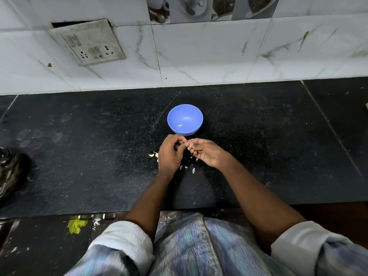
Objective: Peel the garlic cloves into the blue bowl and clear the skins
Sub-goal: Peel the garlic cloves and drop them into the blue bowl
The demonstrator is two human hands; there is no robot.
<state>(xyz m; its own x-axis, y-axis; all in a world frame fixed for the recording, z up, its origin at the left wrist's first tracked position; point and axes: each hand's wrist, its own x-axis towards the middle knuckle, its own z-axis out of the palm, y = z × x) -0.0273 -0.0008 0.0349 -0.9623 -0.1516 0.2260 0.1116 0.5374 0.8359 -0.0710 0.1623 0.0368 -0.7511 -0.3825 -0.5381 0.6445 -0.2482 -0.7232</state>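
Early going, I judge: one peeled clove [180, 125] lies in the blue bowl [185, 119], while just before it both the left hand [170, 154] and right hand [205, 153] pinch another garlic clove [190, 146], with loose skins [187, 167] scattered on the worktop [79, 156] awaiting clearing.

the blue bowl [185, 119] stands alone on the dark table [79, 156] and is the one raised thing in the middle. left of the bowl the table runs bare a long way, up to a dark crumpled bag [12, 172] at the far left edge. right of the bowl the surface is bare out to the frame edge. behind the bowl a strip of table lies open before the tiled wall [199, 56] closes the way. in front of the bowl both hands [187, 152] fill the near approach, with garlic skins [187, 167] scattered flat beneath them.
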